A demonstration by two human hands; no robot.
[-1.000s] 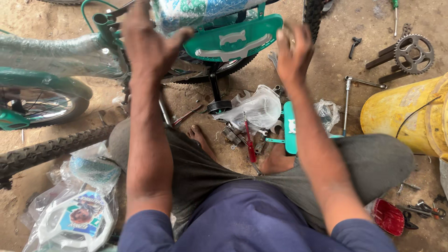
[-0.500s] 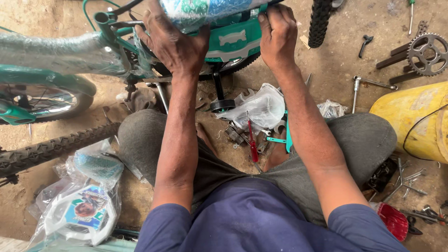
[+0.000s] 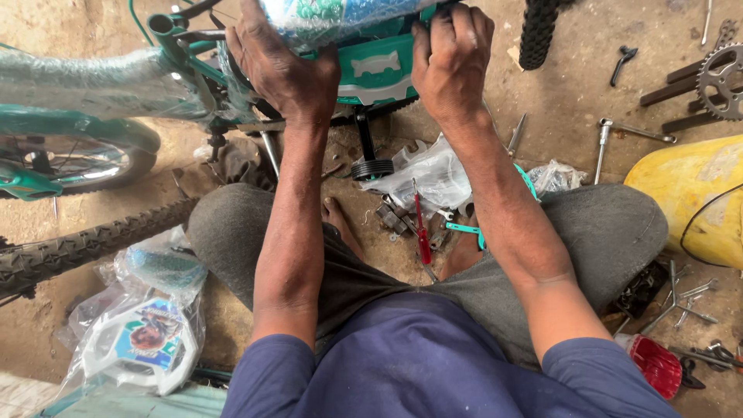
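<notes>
Plastic-wrapped bundle [image 3: 340, 15] cut off above

The person wears a dark blue short-sleeved shirt [image 3: 418, 364] and grey trousers [image 3: 604, 224]. Both forearms are bare from the sleeve hems down, and the bare foot [image 3: 340, 224] has no shoe.

— Where am I sitting?
— On a bare dirt floor [image 3: 573, 116], brown and dusty, in flat daylight.

— What lies around me?
— A knobby tyre [image 3: 85, 248] stretches at my left, and plastic bags [image 3: 147, 325] sit just below it. At my right stands a yellow container [image 3: 696, 193], with a chainring [image 3: 720, 81] above it and loose wrenches [image 3: 627, 131] scattered on the ground.
</notes>
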